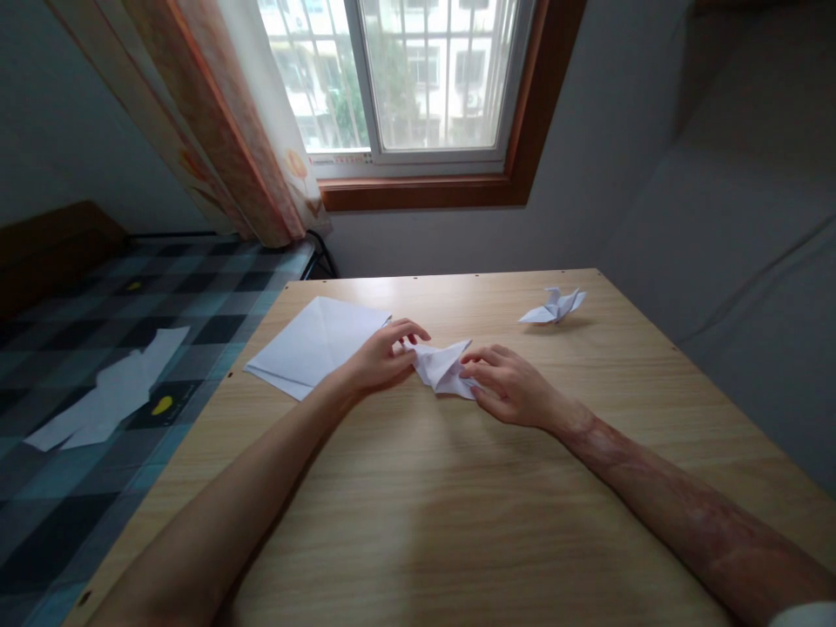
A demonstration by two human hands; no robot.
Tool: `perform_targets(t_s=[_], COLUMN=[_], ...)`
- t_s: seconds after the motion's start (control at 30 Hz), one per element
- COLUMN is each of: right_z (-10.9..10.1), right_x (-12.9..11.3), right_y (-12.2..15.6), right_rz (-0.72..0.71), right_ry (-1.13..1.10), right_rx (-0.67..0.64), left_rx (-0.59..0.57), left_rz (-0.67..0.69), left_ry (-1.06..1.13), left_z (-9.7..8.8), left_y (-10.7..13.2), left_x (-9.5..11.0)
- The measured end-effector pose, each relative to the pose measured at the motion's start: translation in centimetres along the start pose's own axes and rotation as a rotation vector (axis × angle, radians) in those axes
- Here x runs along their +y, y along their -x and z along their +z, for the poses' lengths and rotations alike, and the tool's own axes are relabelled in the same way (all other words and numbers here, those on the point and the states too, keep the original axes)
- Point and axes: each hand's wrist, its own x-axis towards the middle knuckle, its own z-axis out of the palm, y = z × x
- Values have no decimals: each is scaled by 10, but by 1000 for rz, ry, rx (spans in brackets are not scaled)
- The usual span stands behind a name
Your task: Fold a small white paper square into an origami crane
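A partly folded piece of white paper (pixel 444 367) lies between my two hands over the middle of the wooden table. My left hand (pixel 385 353) pinches its left end, thumb below and fingers curled above. On the other side, my right hand (pixel 513 383) grips the right edge between thumb and fingers. One pointed flap of the paper sticks up toward the far side. A finished-looking origami crane (pixel 554 306) stands farther back on the right, apart from both hands. Close behind my left wrist is a stack of white paper sheets (pixel 320 340).
The wooden table (pixel 418 522) reaches to the wall below a window (pixel 431 78). At the left, a bed with a checked cover (pixel 39 348) holds cut paper strips (pixel 117 392). A patterned curtain (pixel 228 122) hangs beside the window.
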Motion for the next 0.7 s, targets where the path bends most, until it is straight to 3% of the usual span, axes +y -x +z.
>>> perform_targets(t_s=[0.27, 0.5, 0.7], right_z=[1, 2, 1], right_x=[1, 1, 0], right_y=[-1, 0, -1], right_rz=[-28, -28, -32], right_ry=[-33, -55, -23], right_rx=[-6, 9, -2], left_rx=[-41, 0, -57], left_rz=[27, 52, 141], left_ry=[80, -102, -180], left_z=[5, 8, 7], left_y=[8, 12, 11], left_x=[-14, -14, -16])
